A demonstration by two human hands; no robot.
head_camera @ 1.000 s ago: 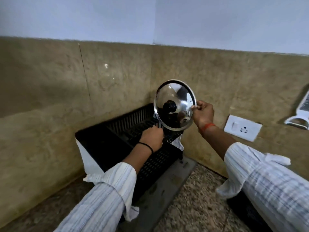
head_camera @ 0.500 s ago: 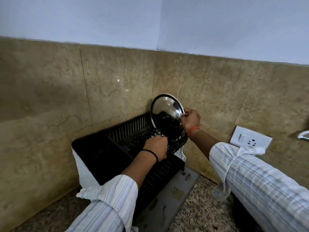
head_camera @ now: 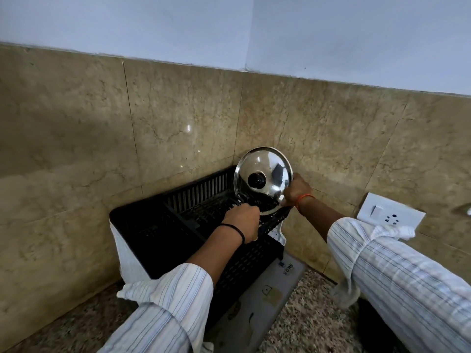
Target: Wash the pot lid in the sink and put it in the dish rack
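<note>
The pot lid (head_camera: 265, 174) hides its lower edge behind the left hand (head_camera: 242, 222) and rack wall (head_camera: 274, 221) — fingertips unseen too.

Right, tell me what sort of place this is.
Most likely a home kitchen corner: a black dish rack stands on a speckled stone counter against a tiled wall, and the hands are setting a steel pot lid in it.
</note>
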